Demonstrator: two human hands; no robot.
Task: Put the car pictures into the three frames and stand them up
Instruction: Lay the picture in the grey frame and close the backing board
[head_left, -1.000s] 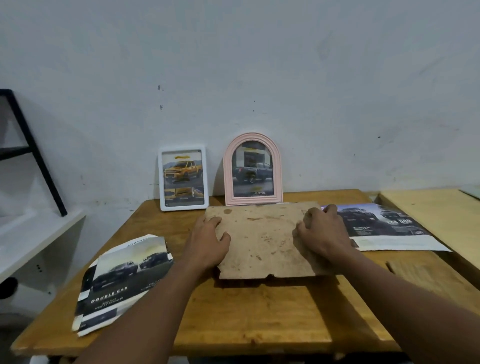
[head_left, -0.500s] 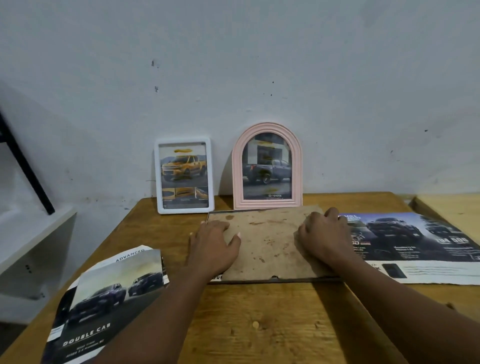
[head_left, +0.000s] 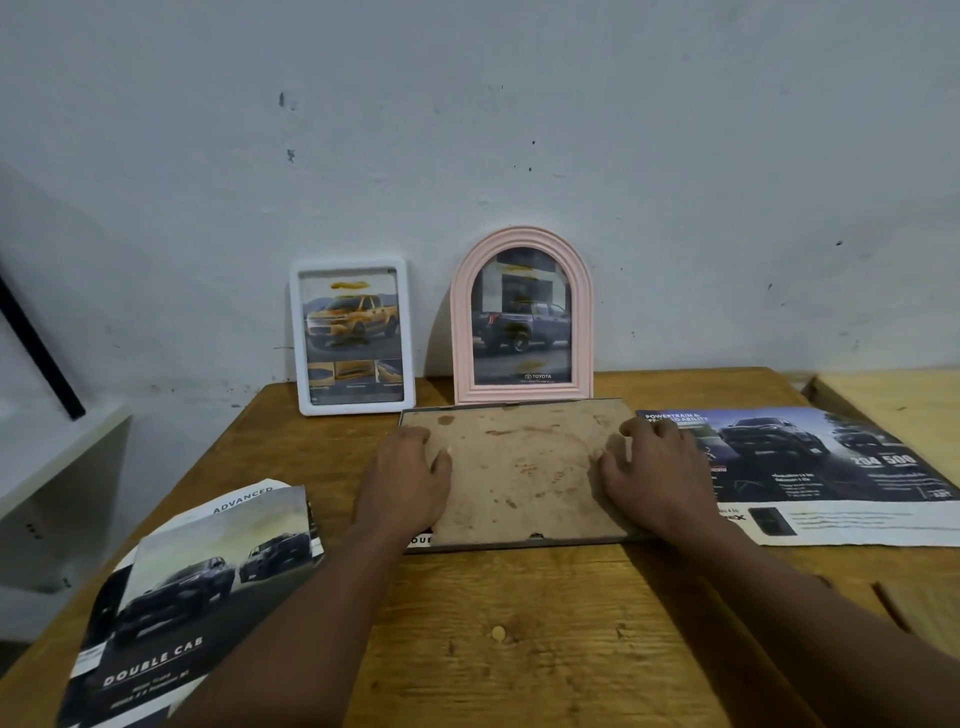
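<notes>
A third frame (head_left: 519, 544) lies face down mid-table, its stained brown backing board (head_left: 519, 467) set inside a thin dark rim. My left hand (head_left: 408, 480) lies palm down over the frame's left edge, thumb on the board. My right hand (head_left: 652, 478) covers the right edge in the same way. A corner of a picture (head_left: 418, 540) peeks out under the frame by my left wrist. Against the wall stand a white frame (head_left: 353, 335) holding a yellow pickup picture and a pink arched frame (head_left: 522, 317) holding a grey pickup picture.
A folded car brochure (head_left: 197, 587) hangs over the wooden table's (head_left: 519, 639) front left corner. A large car poster (head_left: 810, 473) lies flat to the right of the frame. A second, paler table (head_left: 904, 405) adjoins on the right; a white shelf (head_left: 57, 467) stands left.
The backing board, lying skewed a second ago, now sits squarely inside the frame's rim. Both hands have stayed on its left and right sides. My head has moved closer.
</notes>
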